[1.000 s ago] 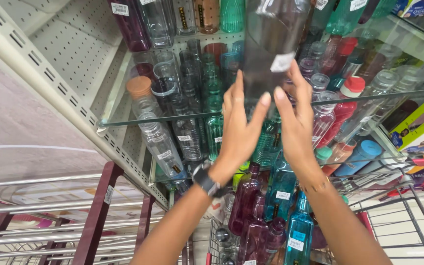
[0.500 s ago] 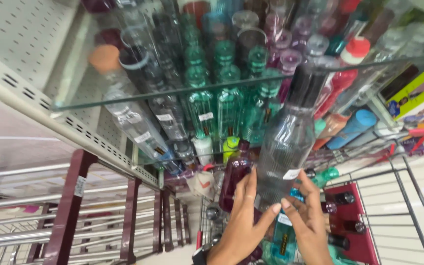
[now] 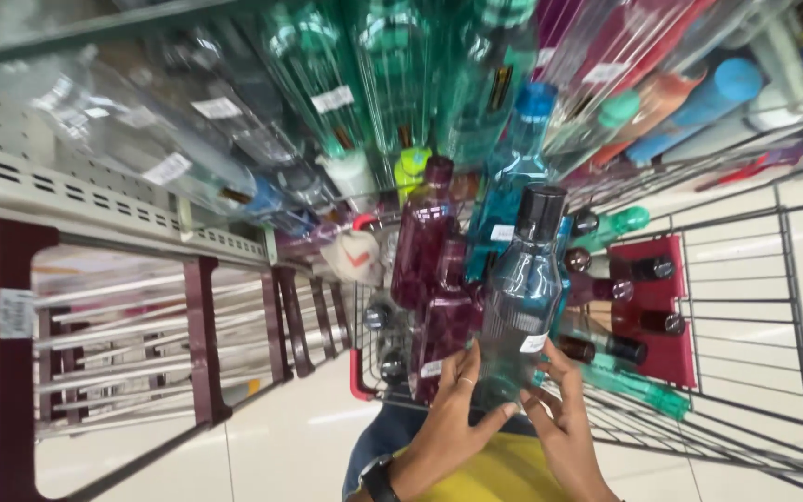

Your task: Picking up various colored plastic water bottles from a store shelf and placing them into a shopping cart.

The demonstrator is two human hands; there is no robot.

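Both my hands hold a smoky grey clear plastic bottle [image 3: 522,297] with a black cap, upright just above a wire shopping cart [image 3: 745,307]. My left hand [image 3: 453,423], with a ring and a dark wristwatch, wraps the bottle's lower left side. My right hand [image 3: 564,423] cups its base from the right. The cart holds several bottles: purple ones [image 3: 425,251], a blue one [image 3: 513,186] and dark-capped ones lying on a red tray [image 3: 648,307].
A glass shelf above carries many green, clear and pink bottles [image 3: 374,84]. On the left stands a white metal shelf unit [image 3: 95,195] with maroon uprights [image 3: 202,335]. A pale tiled floor [image 3: 281,437] lies below.
The grey bottle came down from the high shelf to just over the cart, with both hands still on it. My view tilted downward toward the cart and floor.
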